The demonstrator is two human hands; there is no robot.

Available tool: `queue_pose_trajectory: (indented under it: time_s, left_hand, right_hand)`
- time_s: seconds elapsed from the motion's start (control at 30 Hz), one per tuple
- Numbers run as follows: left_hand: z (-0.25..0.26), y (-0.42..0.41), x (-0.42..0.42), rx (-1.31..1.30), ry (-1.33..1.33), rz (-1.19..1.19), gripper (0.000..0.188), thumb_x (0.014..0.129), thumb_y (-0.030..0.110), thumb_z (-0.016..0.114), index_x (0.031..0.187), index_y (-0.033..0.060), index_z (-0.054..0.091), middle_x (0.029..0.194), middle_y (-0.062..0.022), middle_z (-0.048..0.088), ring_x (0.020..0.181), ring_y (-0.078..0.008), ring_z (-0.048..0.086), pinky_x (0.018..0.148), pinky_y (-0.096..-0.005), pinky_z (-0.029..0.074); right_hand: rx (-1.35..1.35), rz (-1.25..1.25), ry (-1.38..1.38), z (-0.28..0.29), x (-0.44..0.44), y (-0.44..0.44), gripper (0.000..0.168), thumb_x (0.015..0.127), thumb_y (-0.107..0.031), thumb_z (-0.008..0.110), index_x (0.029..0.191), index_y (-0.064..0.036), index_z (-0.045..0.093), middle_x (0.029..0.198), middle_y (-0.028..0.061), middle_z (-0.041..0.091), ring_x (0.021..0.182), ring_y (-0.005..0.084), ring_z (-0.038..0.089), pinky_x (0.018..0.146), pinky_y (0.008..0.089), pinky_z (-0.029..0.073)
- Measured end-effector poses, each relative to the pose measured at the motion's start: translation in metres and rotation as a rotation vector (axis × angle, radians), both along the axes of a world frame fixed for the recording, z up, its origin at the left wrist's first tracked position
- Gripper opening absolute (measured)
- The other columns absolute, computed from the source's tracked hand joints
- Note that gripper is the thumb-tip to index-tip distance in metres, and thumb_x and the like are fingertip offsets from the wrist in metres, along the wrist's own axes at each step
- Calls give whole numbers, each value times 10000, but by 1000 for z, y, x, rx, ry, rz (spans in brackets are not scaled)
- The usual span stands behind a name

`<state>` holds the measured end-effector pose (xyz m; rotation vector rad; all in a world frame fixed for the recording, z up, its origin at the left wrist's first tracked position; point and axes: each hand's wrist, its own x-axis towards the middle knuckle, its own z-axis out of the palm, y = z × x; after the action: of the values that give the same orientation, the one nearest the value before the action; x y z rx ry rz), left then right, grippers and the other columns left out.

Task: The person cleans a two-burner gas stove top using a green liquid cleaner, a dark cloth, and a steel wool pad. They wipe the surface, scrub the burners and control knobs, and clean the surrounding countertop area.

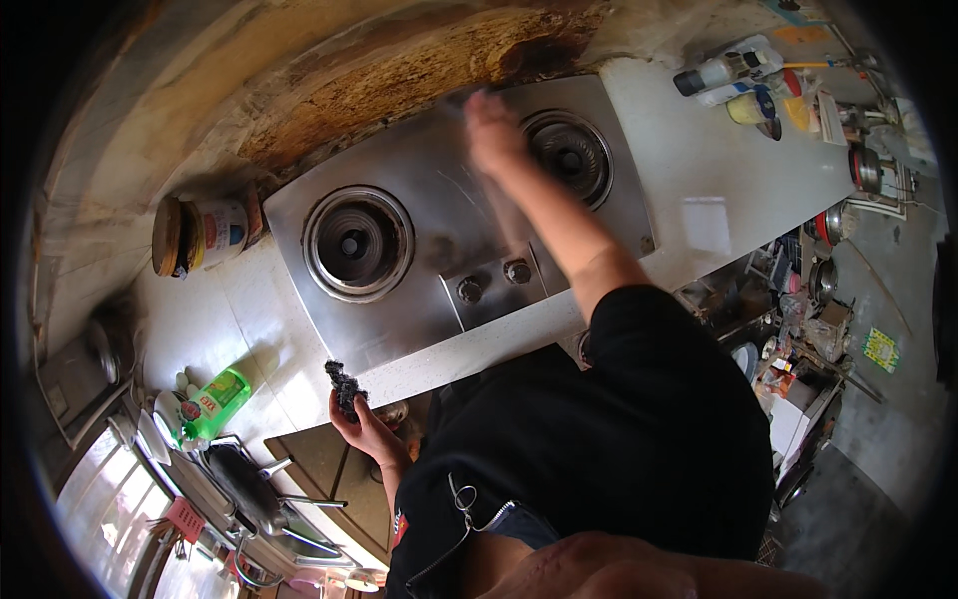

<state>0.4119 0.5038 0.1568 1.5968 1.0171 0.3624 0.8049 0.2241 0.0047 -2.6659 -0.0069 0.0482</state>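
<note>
Before me lies a stainless-steel two-burner gas hob (419,168) set in a pale countertop. My left hand (370,434) holds a dark, matted scouring pad (346,389) just off the counter's front edge, near the hob's left front corner. Over the back middle of the hob, close to the right burner (570,153), is my right hand (494,135), blurred; its finger position and whether it holds or touches anything cannot be made out. The left burner (357,245) is uncovered. Two dark control knobs (469,290) sit at the front, below my right forearm.
A lidded tub (221,230) stands left of the hob. Green dish soap (217,403) lies near the sink, where a black wok (241,479) rests. Bottles and jars (751,107) stand on the right counter. The wall behind the hob is stained brown.
</note>
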Motion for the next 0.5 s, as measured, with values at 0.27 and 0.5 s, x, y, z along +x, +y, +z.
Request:
queue_pose_trajectory:
  time_s: [0.27,0.5]
  left_hand:
    - [6,-17,3,26,-17,-41,426,926,62,553,1337,9,453,1199,-105,562,1039,-186,543,929,-310,433]
    - [12,-24,-2,86,15,-39,429,922,62,556,1337,15,456,1193,-101,563,1030,-178,538,910,-301,437]
  right_hand:
    - [-227,58,-171,8,-35,49,462,932,-135,399,1386,-67,446,1326,127,526,1229,304,474,1046,438,350]
    - [3,254,-223,11,-15,11,244,961,-254,482,1147,-181,622,1033,74,608,967,273,586,821,418,478]
